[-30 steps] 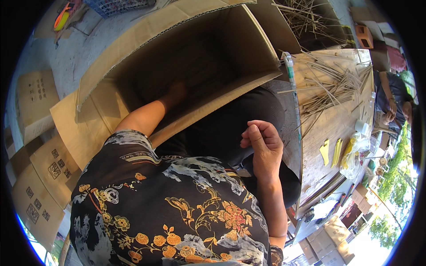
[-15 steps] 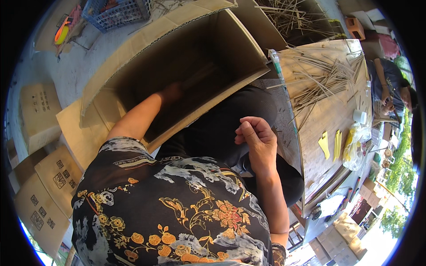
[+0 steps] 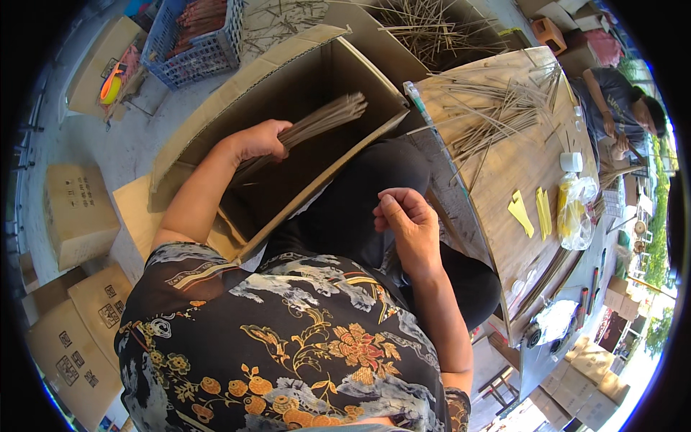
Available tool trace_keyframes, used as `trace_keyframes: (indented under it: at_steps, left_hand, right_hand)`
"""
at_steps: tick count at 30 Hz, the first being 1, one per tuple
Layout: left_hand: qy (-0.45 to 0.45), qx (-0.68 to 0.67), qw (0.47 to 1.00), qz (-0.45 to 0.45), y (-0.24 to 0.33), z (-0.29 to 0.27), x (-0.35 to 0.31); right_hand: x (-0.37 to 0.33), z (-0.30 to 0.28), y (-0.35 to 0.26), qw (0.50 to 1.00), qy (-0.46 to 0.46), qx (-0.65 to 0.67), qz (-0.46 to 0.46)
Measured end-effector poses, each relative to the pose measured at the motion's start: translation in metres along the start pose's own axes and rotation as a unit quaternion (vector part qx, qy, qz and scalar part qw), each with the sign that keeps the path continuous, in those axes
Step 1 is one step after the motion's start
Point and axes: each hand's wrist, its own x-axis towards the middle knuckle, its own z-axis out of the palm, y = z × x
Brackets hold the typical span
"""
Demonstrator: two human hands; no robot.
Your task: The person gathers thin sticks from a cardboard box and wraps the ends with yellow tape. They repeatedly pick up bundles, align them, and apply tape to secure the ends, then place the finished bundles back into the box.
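My left hand (image 3: 260,140) is wrapped round a bundle of thin brown sticks (image 3: 330,115). It holds the bundle at a slant in the mouth of an open cardboard box (image 3: 241,78), and the lower end reaches down into the shadowed inside. Over my dark trouser legs hangs my right hand (image 3: 413,229), its fingers curled in against the thumb with nothing visible in them. To its right stands a wooden board (image 3: 471,86) with many loose thin sticks (image 3: 507,115) scattered on it.
Yellow strips (image 3: 543,212), a white cup (image 3: 571,162) and a clear plastic bag (image 3: 577,212) lie on the board. A second box holds more sticks (image 3: 432,32). A blue crate (image 3: 191,57) stands far left, closed cartons (image 3: 79,212) at left. Another person (image 3: 622,108) sits at right.
My left hand has come up out of the box's dark inside and now shows the bundle of sticks in its grip. The right hand keeps its curled pose.
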Motion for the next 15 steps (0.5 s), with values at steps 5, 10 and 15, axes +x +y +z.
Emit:
trace_keyframes:
  at_steps: [5, 10, 15]
  left_hand:
    - [0.092, -0.045, 0.976, 0.192, 0.069, 0.007, -0.053]
    - [0.199, -0.056, 0.902, 0.378, 0.107, -0.004, -0.09]
    - [0.304, -0.104, 0.803, 0.503, 0.122, -0.027, -0.12]
  right_hand:
    - [-0.006, 0.0, 0.0, 0.999, -0.017, 0.007, -0.035]
    - [-0.015, 0.001, 0.001, 0.998, -0.022, 0.012, -0.054]
    - [-0.024, 0.001, 0.0, 0.997, -0.026, 0.009, -0.066]
